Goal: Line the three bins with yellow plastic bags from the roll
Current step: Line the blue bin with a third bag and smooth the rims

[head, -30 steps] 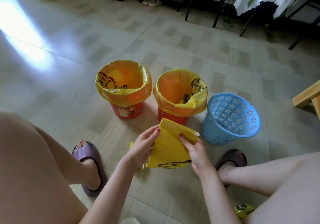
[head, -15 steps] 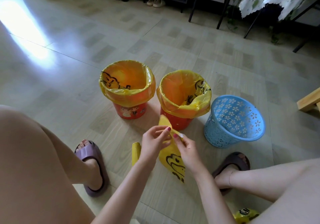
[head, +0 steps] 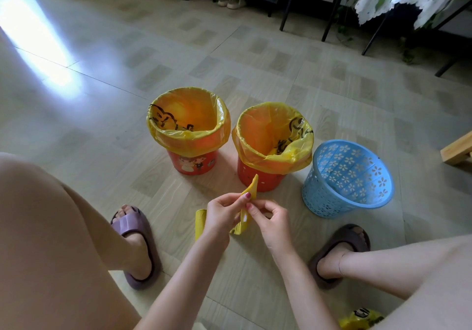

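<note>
Three bins stand in a row on the floor. The left red bin (head: 192, 161) and the middle red bin (head: 258, 179) each carry a yellow bag folded over the rim. The blue perforated bin (head: 347, 179) on the right has no liner. In front of the middle bin, my left hand (head: 221, 214) and my right hand (head: 268, 218) pinch a folded yellow bag (head: 251, 189) between their fingertips, seen edge-on. A yellow roll (head: 200, 223) lies on the floor just behind my left wrist, partly hidden.
My feet in slippers (head: 135, 243) (head: 342, 248) flank the hands. A crumpled yellow bag (head: 360, 318) lies at the bottom right. A wooden stool leg (head: 457, 148) is at the right edge; a chair, shoe rack and draped table stand at the back.
The flat bag I held spread between both hands has been gathered and turned edge-on; my hands came together at its top edge.
</note>
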